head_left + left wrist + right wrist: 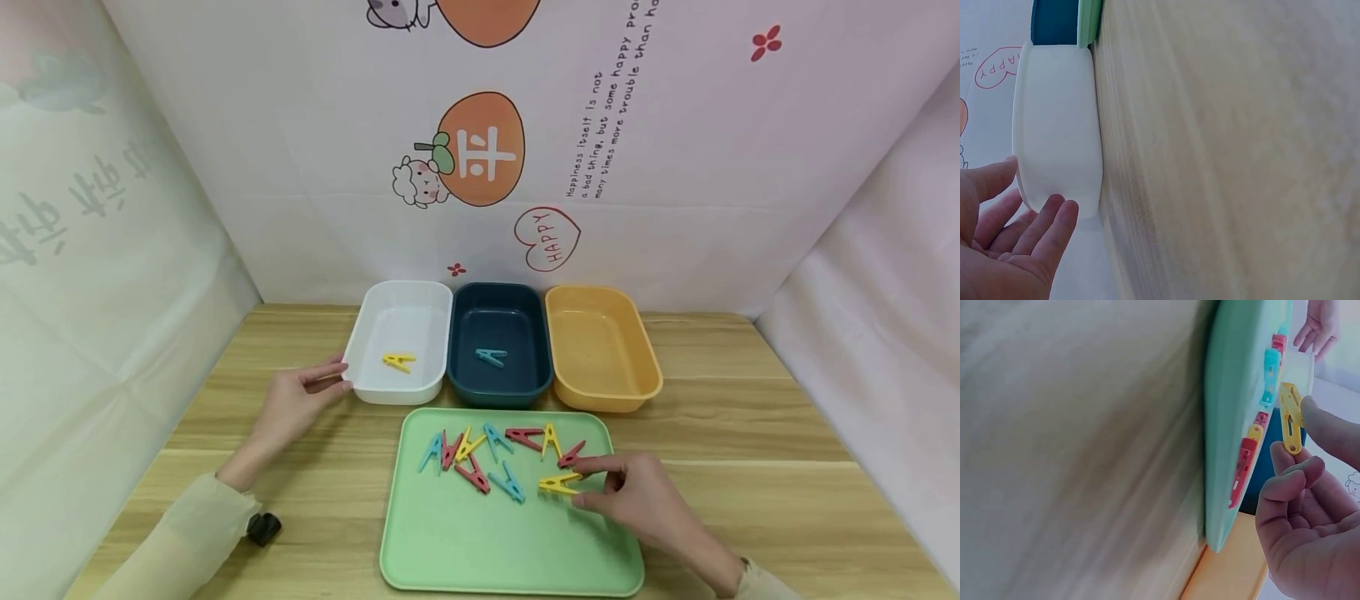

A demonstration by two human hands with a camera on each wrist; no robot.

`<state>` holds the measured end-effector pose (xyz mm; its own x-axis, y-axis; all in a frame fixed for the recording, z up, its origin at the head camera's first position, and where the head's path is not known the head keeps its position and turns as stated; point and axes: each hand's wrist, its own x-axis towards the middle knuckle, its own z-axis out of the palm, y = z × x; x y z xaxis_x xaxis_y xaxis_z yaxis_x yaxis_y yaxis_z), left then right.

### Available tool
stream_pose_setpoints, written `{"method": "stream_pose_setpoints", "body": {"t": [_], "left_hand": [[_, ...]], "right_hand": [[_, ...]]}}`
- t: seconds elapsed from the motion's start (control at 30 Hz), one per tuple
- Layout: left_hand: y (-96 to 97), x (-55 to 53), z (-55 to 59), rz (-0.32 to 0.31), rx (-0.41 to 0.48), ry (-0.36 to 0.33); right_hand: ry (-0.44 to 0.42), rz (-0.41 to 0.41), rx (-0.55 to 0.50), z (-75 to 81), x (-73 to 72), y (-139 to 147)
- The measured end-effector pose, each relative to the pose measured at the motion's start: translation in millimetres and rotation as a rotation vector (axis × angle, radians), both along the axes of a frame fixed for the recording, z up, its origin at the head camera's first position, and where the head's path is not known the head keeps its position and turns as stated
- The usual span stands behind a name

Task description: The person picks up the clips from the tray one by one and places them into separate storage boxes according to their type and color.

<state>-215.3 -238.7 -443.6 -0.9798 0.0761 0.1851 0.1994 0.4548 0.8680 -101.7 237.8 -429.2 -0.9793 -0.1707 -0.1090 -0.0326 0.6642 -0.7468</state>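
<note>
Right hand (637, 497): thumb and index finger pinching a yellow clothespin (553, 482), other fingers curled in. In the head view the clothespin looks almost laid on the right half of the tray (510, 550); the right wrist view shows it raised, with a gap to the tray surface.

Left hand (296, 402): beyond the tray's far left corner, at the near left part of the white box (405, 325). Fingers loosely extended, holding nothing up. The left wrist view puts the thumb at the rim and the fingertips by the outer wall, which the head view mostly hides; can't tell how firmly they touch.

On the tray, far half: four red clothespins (480, 483), three light blue clothespins (516, 492), two loose yellow ones (462, 451). The right wrist view gets only some, edge-on.

Just beyond the tray's far edge, left to right: white box, dark blue box (495, 321), orange box (600, 342). Only the head view shows inside: one yellow clip (393, 359) in white, one blue clip (489, 355) in dark blue.

Left of the tray, by the sleeve (187, 525): small black object (264, 528).
</note>
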Motion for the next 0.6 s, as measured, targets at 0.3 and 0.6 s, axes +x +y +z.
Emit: {"method": "stream_pose_setpoints", "body": {"t": [0.3, 0.6], "left_hand": [[-0.2, -0.5, 0.5, 0.004, 0.006, 0.004], [-1.4, 0.1, -1.7, -0.008, 0.01, 0.019]], "right_hand": [[0.064, 0.008, -0.049, 14.9, -9.2, -4], [0.122, 0.02, -0.091, 32.0, -21.5, -15]]}}
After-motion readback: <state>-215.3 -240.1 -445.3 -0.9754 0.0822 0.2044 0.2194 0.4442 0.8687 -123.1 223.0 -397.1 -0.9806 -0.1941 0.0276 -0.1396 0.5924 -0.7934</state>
